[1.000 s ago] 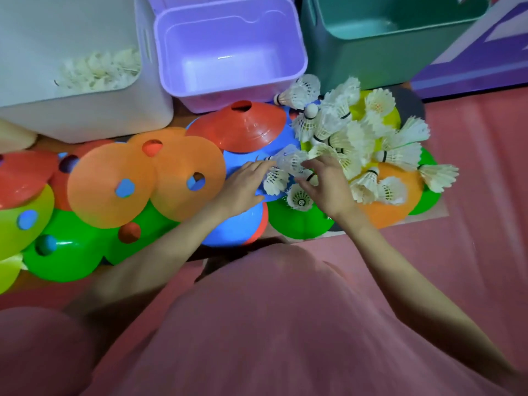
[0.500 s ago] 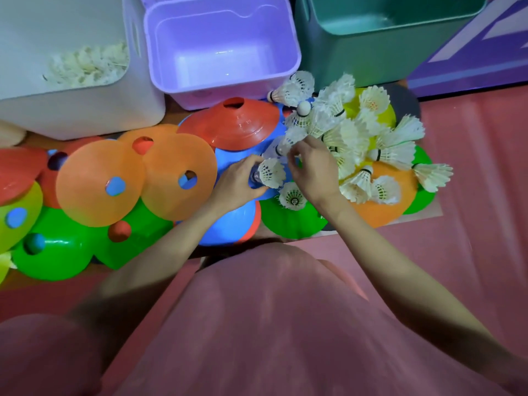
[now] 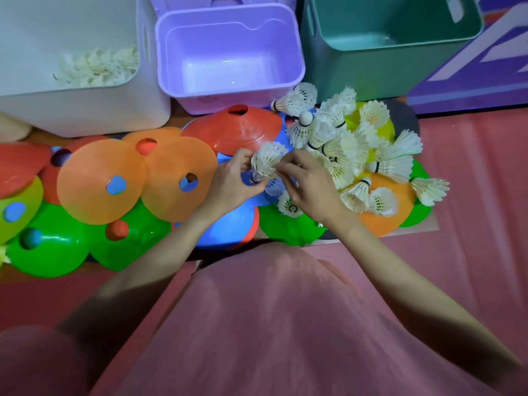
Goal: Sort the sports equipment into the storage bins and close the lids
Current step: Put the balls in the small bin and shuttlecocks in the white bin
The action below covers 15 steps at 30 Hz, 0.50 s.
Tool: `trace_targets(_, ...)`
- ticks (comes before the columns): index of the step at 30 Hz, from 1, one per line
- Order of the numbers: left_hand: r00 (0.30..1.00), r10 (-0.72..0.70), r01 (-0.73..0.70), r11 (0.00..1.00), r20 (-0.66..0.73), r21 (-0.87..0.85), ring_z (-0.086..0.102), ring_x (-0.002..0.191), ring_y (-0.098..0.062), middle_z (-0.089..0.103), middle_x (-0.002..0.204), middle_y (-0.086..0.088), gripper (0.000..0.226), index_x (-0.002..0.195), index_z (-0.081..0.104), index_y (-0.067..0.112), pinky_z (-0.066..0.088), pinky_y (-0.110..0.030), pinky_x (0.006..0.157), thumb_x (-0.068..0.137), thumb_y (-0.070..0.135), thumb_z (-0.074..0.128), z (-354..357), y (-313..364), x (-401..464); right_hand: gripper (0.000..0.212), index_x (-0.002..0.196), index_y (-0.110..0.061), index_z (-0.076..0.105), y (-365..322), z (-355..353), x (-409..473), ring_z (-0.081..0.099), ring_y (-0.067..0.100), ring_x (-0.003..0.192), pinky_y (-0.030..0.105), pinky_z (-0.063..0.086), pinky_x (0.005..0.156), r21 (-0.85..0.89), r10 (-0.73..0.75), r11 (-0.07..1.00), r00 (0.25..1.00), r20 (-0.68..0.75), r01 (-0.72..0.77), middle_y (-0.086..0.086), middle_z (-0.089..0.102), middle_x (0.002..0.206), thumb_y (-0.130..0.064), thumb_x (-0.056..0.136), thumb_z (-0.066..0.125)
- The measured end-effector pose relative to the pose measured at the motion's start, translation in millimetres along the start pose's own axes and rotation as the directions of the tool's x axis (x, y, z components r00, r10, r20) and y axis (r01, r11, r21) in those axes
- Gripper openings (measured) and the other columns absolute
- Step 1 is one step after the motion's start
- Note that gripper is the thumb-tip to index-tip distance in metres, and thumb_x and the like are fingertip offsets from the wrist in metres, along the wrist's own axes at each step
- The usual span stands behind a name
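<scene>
Head: shuttlecock between both hands.

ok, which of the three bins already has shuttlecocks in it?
The white bin, far left: a heap of shuttlecocks lies inside. The purple bin in the middle and the green bin on the right show bare interiors.

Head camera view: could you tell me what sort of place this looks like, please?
Probably a sports hall or gym storage corner: a pink floor mat, scattered shuttlecocks and flat training cones, with storage bins lined up behind.
</scene>
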<state>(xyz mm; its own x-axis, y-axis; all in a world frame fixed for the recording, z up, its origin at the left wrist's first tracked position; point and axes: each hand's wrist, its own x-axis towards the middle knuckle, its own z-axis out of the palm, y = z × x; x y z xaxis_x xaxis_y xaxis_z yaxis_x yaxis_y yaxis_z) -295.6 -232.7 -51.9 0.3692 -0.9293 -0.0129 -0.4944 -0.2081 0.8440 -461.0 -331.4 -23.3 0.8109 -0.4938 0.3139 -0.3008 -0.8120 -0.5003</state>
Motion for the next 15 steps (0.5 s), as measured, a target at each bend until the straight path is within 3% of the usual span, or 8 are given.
trace_targets(4,0.994,-0.035,0.031,0.999,-0.103,-0.032,0.068,0.088,-0.004,0.07,0.099,-0.001,0.047,0.108,0.053,0.007,0.058,-0.035,0.078,0.072,0.025,0.079,-7.8,0.4,0.0,0.029,0.121,-0.006,0.06,-3.4,2.5,7.4,0.057,0.02,0.088,0.03,0.049,0.064,0.097,0.068,0.993,0.997,-0.045,-0.064,0.011,0.055,0.112,-0.018,0.096,0.049)
trace_targets(8,0.97,-0.135,0.114,0.987,-0.201,-0.112,0.06,0.083,0.016,0.062,0.096,0.014,0.043,0.107,0.053,0.004,0.048,-0.008,0.074,0.073,0.005,0.079,-15.1,-2.9,-3.7,0.031,0.121,-0.004,0.056,10.0,9.3,11.9,0.059,0.023,0.09,0.028,0.048,0.072,0.147,0.249,0.96,0.966,-0.071,-0.237,0.013,0.052,0.117,-0.008,0.091,0.049)
trace_targets(11,0.965,-0.147,0.124,0.985,-0.217,-0.117,0.059,0.083,0.015,0.059,0.096,0.017,0.044,0.109,0.052,0.002,0.046,-0.006,0.074,0.074,0.001,0.078,-17.9,-7.6,-9.2,0.041,0.128,-0.005,0.053,26.6,18.6,17.4,0.055,0.03,0.105,0.034,0.049,0.08,-0.01,0.315,0.949,0.941,0.123,-0.316,0.014,0.053,0.121,-0.005,0.086,0.054)
trace_targets(15,0.963,-0.136,0.11,0.987,-0.233,-0.12,0.06,0.086,0.013,0.061,0.1,0.007,0.046,0.113,0.053,-0.001,0.048,-0.008,0.077,0.075,0.002,0.078,-20.9,-7.3,-15.7,0.033,0.119,-0.008,0.062,33.7,28.8,31.5,0.051,0.033,0.108,0.037,0.044,0.073,-0.242,0.3,0.945,0.878,0.372,-0.22,0.014,0.063,0.107,-0.012,0.086,0.06)
